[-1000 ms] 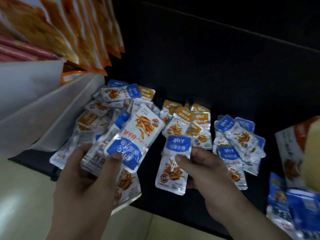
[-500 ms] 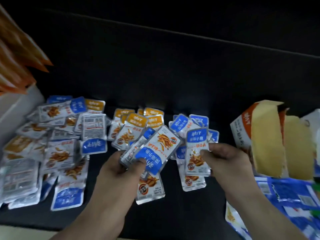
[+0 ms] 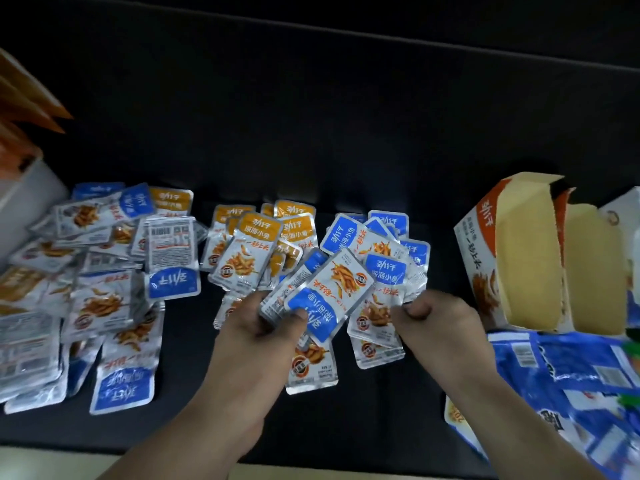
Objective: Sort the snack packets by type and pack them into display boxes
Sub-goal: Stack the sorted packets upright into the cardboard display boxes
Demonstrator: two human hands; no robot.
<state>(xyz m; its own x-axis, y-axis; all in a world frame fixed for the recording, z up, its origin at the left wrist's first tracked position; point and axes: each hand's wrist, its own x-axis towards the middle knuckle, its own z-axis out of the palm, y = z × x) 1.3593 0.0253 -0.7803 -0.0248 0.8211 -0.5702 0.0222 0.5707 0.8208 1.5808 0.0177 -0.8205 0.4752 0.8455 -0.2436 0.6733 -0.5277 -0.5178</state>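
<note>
Worktop (image 3: 187, 393) carries three groupings: heap (image 3: 104, 296) at left, cluster (image 3: 256, 247) centre, third group (image 3: 398, 226) just right of it (partly behind the fan of packets (image 3: 329, 289) in the left hand (image 3: 256, 330) and the single packet (image 3: 379, 306) in the right hand (image 3: 440, 320)). Display box (image 3: 481, 244) stands far right, large bags (image 3: 581, 368) before it.

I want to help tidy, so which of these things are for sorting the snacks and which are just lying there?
For the job: the blue packets in the left hand; the one blue packet pinched by the right hand; orange packets; mixed heap; open display box.
Lying about: big orange bags top left; blurred blue wrapping bottom right, probably.
</note>
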